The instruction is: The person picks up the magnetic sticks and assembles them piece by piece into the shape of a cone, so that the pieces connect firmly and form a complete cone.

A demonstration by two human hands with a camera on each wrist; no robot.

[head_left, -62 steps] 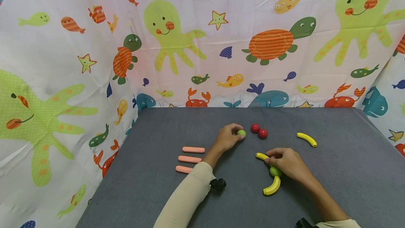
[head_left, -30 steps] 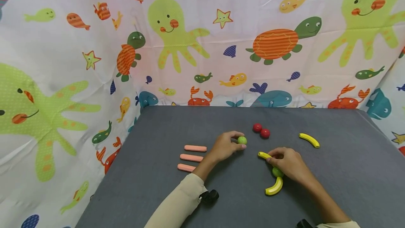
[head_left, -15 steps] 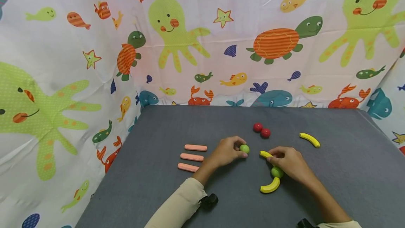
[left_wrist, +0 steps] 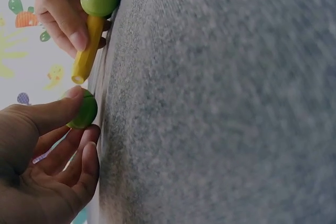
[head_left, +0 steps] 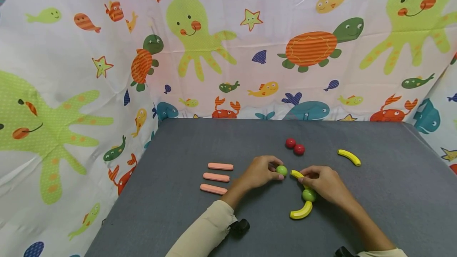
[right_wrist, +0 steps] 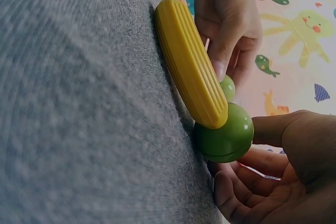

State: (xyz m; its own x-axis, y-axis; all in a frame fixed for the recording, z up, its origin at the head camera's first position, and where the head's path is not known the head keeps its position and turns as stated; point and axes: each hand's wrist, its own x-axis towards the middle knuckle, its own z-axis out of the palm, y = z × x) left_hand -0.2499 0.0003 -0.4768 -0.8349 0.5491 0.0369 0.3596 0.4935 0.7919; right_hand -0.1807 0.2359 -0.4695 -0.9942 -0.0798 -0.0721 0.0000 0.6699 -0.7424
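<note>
My left hand (head_left: 274,172) pinches a small green ball (head_left: 281,170) between thumb and fingers on the grey table (head_left: 185,217). In the left wrist view this ball (left_wrist: 82,109) sits just off the tip of a yellow toy banana (left_wrist: 87,51). My right hand (head_left: 305,178) pinches that upper banana (head_left: 296,174), with its fingers against a second green ball (head_left: 308,195). A lower banana (head_left: 301,211) lies below that ball. In the right wrist view the lower banana (right_wrist: 191,61) meets the second ball (right_wrist: 226,132).
Two red balls (head_left: 294,146) lie side by side behind the hands. A third banana (head_left: 348,157) lies at the right. Three pink sticks (head_left: 216,177) lie in a column at the left. A sea-animal cloth (head_left: 228,43) hangs behind the table.
My left hand has brought the green ball right and nearer, from beside the red balls to the upper banana's tip. The lower banana has swung slightly left.
</note>
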